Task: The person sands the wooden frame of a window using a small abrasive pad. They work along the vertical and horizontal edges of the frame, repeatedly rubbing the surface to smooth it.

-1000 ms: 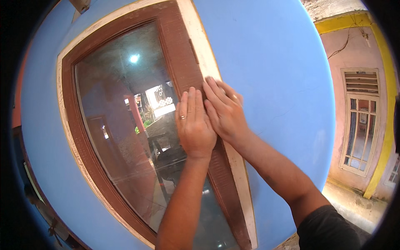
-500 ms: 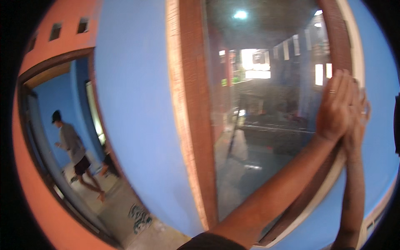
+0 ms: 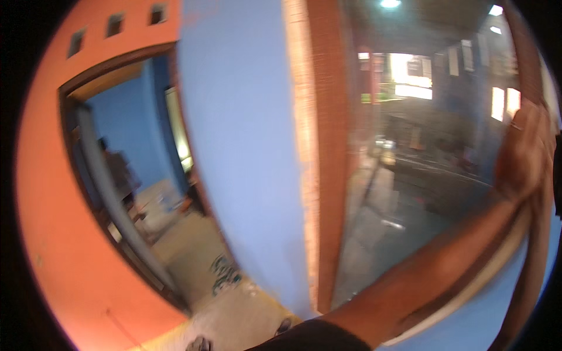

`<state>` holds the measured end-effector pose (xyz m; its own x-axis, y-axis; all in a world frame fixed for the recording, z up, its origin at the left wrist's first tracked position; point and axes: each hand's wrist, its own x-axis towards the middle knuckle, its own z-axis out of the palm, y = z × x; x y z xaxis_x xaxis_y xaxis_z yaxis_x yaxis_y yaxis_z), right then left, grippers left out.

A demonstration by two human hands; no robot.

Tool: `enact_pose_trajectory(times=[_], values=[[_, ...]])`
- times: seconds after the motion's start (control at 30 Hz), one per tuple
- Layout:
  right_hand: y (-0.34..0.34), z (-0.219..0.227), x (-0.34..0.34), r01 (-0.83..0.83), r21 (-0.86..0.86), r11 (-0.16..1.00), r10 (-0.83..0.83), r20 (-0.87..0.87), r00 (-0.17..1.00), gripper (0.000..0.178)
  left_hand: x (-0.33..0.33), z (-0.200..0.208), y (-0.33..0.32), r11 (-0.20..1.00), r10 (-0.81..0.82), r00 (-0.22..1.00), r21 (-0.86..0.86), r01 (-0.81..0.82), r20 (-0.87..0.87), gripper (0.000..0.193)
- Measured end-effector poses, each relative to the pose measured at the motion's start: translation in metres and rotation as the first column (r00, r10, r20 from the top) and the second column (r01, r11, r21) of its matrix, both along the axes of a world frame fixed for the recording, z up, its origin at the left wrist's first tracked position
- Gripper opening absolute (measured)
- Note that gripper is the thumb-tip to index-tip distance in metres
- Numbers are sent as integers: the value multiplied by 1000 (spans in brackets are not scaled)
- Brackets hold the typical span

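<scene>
My left hand (image 3: 523, 155) is against the brown wooden side post (image 3: 528, 52) of a window frame at the right. Its fingers point upward along the wood, slightly blurred, and a ring shows on one of them. Just behind it, at the picture's right rim, is my right hand (image 3: 550, 131), mostly hidden by the left one. The left forearm crosses in front of the window glass (image 3: 433, 193), which carries bright reflections. A pale strip (image 3: 497, 257) runs along the outer edge of the frame. No tool shows in either hand.
A blue wall (image 3: 240, 146) separates the window from a dark-framed doorway (image 3: 117, 64) in an orange wall (image 3: 44, 205). Beyond the doorway a person (image 3: 120, 175) stands partly behind the door (image 3: 111, 181). A patterned cloth (image 3: 224, 275) lies on the floor near the threshold.
The whole view has swung left, so the window and my hands sit farther right. My hands stay at the frame's post. The person in the far room is now partly hidden by the door.
</scene>
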<state>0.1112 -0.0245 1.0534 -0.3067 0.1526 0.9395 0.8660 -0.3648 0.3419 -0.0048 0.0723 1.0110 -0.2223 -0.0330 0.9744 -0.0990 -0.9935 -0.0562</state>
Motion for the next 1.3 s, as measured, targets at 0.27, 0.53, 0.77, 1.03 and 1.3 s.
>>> enact_pose_trajectory(times=[0.27,0.53,0.77,1.03,1.3], values=[[-14,-86,-52,-328,3,945,318,-256,913,60,-30,12,-16,983,164,985,92,-158,-56,37],[-8,1,-52,-355,172,919,377,-118,919,51,-26,28,-24,950,227,970,201,-240,89,39],[-7,-66,-37,-411,103,906,423,-163,891,47,-19,18,-15,948,253,965,182,-261,65,34],[-2,-92,-44,-376,118,919,393,-212,895,48,-22,13,-5,925,305,951,220,-310,61,32],[6,-14,-37,-374,173,911,399,-147,905,51,-15,14,-5,945,264,964,188,-267,41,31]])
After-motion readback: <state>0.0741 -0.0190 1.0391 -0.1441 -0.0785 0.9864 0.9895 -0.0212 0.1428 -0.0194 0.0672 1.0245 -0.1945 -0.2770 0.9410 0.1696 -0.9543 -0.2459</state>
